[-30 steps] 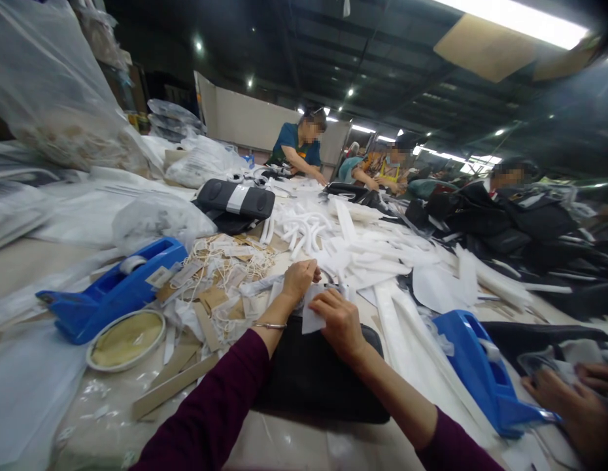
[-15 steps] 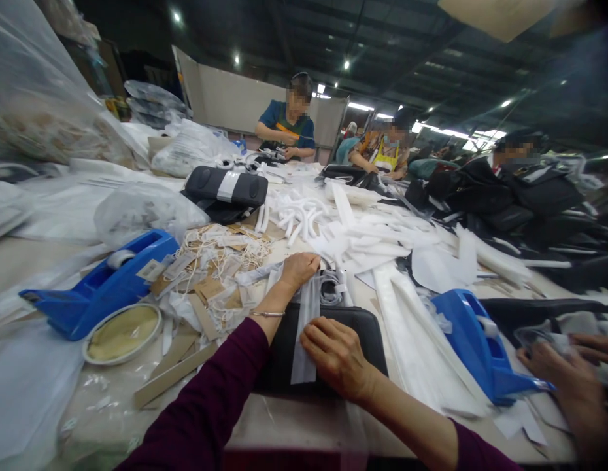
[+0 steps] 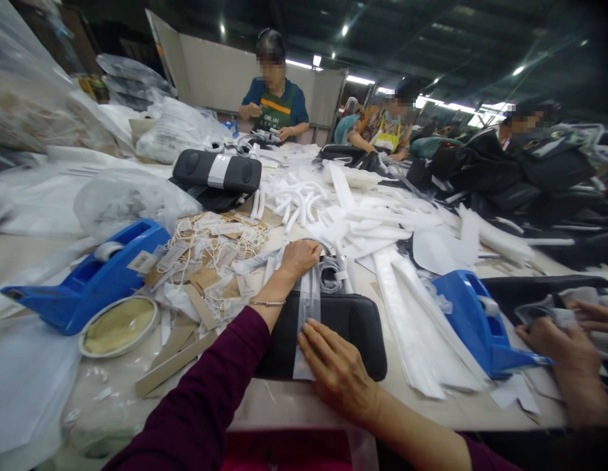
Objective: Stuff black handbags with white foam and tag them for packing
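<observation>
Lying flat on the worktop, directly in front: a black case with rounded corners. Running across it from front to back: a translucent white strip. At the strip's far end: the left hand, fingers curled inward, too hidden to tell whether clamped on the strip. Over its near part: the right hand, fingers straight and side by side, laid flat on strip and case. Just behind the case, to the right of the strip: a coiled grey cord. To the left: stringed cardboard tags, a blue tape dispenser and a shallow round dish. To the right: white foam sheets, another blue dispenser, then a co-worker's hand. Farther back, left of centre: a second black case, banded in white.
</observation>
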`<state>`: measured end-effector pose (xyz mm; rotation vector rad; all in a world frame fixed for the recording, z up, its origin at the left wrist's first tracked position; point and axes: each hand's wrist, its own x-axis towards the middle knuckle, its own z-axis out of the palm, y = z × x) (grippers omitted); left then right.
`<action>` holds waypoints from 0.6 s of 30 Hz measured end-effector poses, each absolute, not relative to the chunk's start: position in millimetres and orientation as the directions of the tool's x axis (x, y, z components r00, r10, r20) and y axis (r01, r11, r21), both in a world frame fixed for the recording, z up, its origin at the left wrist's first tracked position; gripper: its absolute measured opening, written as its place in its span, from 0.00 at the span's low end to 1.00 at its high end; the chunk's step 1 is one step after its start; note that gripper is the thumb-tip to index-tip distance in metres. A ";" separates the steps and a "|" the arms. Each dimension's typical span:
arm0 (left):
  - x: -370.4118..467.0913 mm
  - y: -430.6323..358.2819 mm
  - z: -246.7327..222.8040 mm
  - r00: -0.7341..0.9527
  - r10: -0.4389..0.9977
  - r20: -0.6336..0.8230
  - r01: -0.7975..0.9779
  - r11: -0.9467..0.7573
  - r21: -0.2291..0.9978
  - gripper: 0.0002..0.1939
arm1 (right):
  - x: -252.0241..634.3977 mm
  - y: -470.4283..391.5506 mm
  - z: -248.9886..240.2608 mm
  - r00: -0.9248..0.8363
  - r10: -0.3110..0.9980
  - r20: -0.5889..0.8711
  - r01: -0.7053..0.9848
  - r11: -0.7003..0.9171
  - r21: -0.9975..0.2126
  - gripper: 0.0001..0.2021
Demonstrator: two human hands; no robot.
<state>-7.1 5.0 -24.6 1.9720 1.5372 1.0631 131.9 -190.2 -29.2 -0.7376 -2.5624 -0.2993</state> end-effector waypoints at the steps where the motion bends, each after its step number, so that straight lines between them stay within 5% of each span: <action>1: -7.3 6.2 -22.7 0.092 0.941 0.327 0.583 -0.317 0.748 0.13 | 132.3 -192.6 -30.0 -0.750 0.461 0.475 0.554 0.830 0.068 0.20; 6: -16.2 0.6 -6.3 0.058 0.911 0.409 0.408 -0.395 0.823 0.20 | 132.9 -196.8 -36.4 -0.726 0.501 0.472 0.579 0.815 0.026 0.24; 12: -37.3 -38.7 -1.7 0.104 0.881 0.461 0.500 -0.447 0.742 0.05 | 134.3 -194.4 -43.6 -0.702 0.509 0.499 0.582 0.813 -0.012 0.23; 18: -40.8 -50.3 -3.5 0.318 0.888 0.333 0.662 -0.459 0.593 0.20 | 135.0 -193.2 -46.9 -0.648 0.537 0.539 0.582 0.807 -0.104 0.20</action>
